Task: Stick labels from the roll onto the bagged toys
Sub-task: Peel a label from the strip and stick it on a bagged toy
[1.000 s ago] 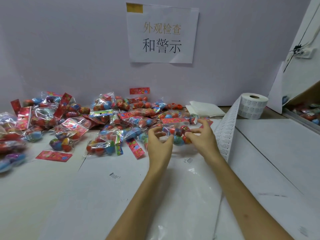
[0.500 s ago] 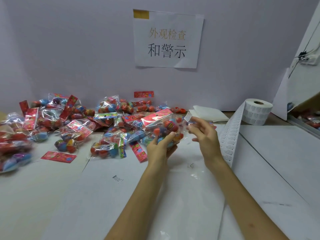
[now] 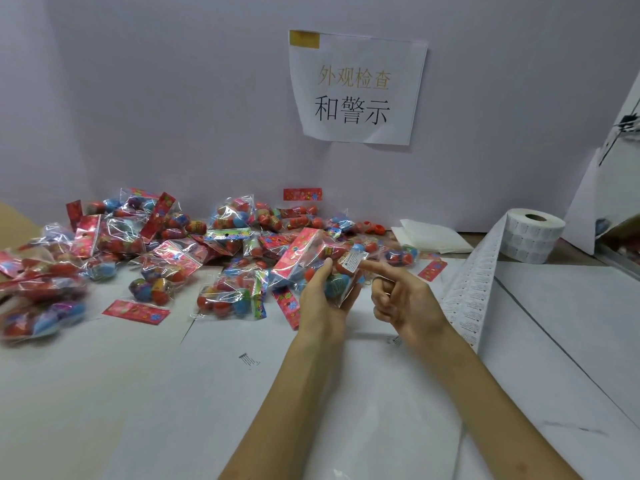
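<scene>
My left hand (image 3: 322,301) grips a clear bag of red and blue toys (image 3: 308,258) with a red header card, lifted just above the table. A small white label (image 3: 352,262) lies on the bag's right side. My right hand (image 3: 405,299) has its index finger stretched out, the tip touching the label, while its other fingers are curled. The label roll (image 3: 533,240) stands at the back right. Its unrolled strip (image 3: 474,289) runs down toward my right wrist.
A pile of several bagged toys (image 3: 156,244) spreads along the wall on the left and centre. Loose red header cards (image 3: 135,311) lie in front of it. Folded white sheets (image 3: 429,235) sit beside the roll. A paper sign (image 3: 356,88) hangs on the wall.
My left hand lifted the bag off the pile and turned it. My right hand brought a label over and now presses it on the bag with the index finger.
</scene>
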Demonstrator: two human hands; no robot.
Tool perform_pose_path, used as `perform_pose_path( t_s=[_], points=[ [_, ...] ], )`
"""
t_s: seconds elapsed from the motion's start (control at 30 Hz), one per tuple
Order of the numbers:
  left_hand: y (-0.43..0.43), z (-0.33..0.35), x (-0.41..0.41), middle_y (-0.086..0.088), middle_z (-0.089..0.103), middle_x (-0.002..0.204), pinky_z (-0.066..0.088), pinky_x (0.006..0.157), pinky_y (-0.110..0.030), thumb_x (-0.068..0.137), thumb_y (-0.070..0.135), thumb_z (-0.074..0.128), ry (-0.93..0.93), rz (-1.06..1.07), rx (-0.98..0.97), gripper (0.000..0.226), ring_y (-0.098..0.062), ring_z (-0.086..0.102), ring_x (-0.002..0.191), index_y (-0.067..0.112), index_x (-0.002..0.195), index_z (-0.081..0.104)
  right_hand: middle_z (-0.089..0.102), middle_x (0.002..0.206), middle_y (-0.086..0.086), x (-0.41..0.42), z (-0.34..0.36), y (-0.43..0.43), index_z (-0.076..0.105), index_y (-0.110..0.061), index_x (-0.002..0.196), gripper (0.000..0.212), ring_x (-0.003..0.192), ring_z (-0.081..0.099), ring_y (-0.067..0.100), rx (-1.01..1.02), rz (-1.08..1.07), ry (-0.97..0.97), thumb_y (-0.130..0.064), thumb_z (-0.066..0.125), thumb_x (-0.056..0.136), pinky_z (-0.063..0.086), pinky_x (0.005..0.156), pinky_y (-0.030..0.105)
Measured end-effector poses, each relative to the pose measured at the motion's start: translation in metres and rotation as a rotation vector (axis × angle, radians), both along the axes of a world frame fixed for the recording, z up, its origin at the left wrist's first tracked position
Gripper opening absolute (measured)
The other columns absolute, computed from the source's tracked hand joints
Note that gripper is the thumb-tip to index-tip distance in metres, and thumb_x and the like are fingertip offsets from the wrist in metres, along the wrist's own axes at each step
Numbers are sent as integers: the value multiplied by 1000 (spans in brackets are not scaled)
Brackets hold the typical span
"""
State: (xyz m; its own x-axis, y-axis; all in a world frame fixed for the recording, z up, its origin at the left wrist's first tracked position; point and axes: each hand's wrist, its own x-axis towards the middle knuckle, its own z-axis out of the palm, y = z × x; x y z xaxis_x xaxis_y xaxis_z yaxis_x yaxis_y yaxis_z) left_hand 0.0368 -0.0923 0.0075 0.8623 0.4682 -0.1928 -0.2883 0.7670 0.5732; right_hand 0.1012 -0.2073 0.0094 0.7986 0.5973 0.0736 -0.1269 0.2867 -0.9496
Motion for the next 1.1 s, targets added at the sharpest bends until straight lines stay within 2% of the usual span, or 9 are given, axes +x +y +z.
perform_pose_path(
  t_s=[0.1, 0.3, 0.53, 0.67, 0.8, 0.9, 0.97, 1.03, 1.1],
  points=[
    [-1, 1, -1, -12, 73, 118, 60, 78, -33, 97, 20, 64, 9, 1, -2, 16, -27, 69, 110, 15, 111, 71, 38, 55, 0, -1, 0, 0, 79, -17, 108, 32, 46, 29, 9, -14, 3, -10, -30, 53, 96, 27, 43, 23],
    [0, 2, -1, -15, 70, 125, 60, 80, -31, 94, 20, 69, 37, -5, 28, 34, -28, 65, 118, 7, 125, 68, 39, 58, 1, -1, -2, 1, 77, -21, 113, 39, 52, 29, 11, -83, -24, -142, -40, 58, 85, 27, 44, 24],
    [1, -1, 3, -14, 67, 120, 61, 79, -30, 90, 14, 74, 71, 33, 37, 39, -29, 63, 116, 6, 127, 65, 41, 60, 2, -4, 0, 1, 76, -24, 117, 36, 54, 29, 12, -132, -48, -221, -33, 58, 86, 25, 45, 25],
    [2, -3, 4, -14, 68, 122, 60, 80, -30, 91, 9, 72, 43, 40, 37, 33, -29, 64, 117, 7, 123, 66, 43, 60, 4, -6, -1, 1, 74, -29, 116, 29, 53, 31, 12, -164, -67, -281, -18, 54, 100, 26, 46, 25],
    [2, -7, 5, -10, 73, 116, 60, 81, -32, 89, 6, 74, 47, 105, 71, 37, -26, 68, 112, 7, 124, 66, 46, 58, 0, -7, -5, 2, 71, -36, 116, 30, 50, 36, 7, -211, -77, -361, -15, 55, 101, 28, 46, 22],
    [3, -9, 7, -7, 73, 112, 59, 91, -37, 86, 8, 78, 96, 169, 110, 41, -26, 69, 110, 7, 125, 66, 48, 61, -4, -6, -12, 5, 63, -38, 128, 36, 52, 44, 2, -343, -178, -544, -16, 60, 100, 39, 51, 15],
    [4, -10, 8, -7, 73, 115, 57, 98, -42, 86, 7, 78, 108, 184, 116, 44, -26, 68, 111, 7, 128, 64, 51, 63, -9, -4, -20, 8, 39, -46, 143, 54, 58, 52, 4, -562, -294, -730, -25, 62, 99, 44, 60, 16],
    [4, -11, 8, -5, 72, 112, 59, 93, -40, 86, 7, 79, 100, 178, 111, 45, -23, 69, 105, 9, 127, 63, 59, 71, -8, -1, -23, 7, 19, -41, 156, 71, 70, 60, 6, -669, -333, -738, -35, 61, 99, 46, 68, 20],
    [4, -11, 9, -3, 71, 111, 61, 87, -35, 85, 8, 79, 97, 157, 136, 44, -22, 68, 103, 11, 125, 63, 63, 82, -8, 5, -21, 5, 34, -36, 153, 62, 78, 62, 6, -590, -355, -622, -41, 62, 98, 46, 71, 19]
  ],
)
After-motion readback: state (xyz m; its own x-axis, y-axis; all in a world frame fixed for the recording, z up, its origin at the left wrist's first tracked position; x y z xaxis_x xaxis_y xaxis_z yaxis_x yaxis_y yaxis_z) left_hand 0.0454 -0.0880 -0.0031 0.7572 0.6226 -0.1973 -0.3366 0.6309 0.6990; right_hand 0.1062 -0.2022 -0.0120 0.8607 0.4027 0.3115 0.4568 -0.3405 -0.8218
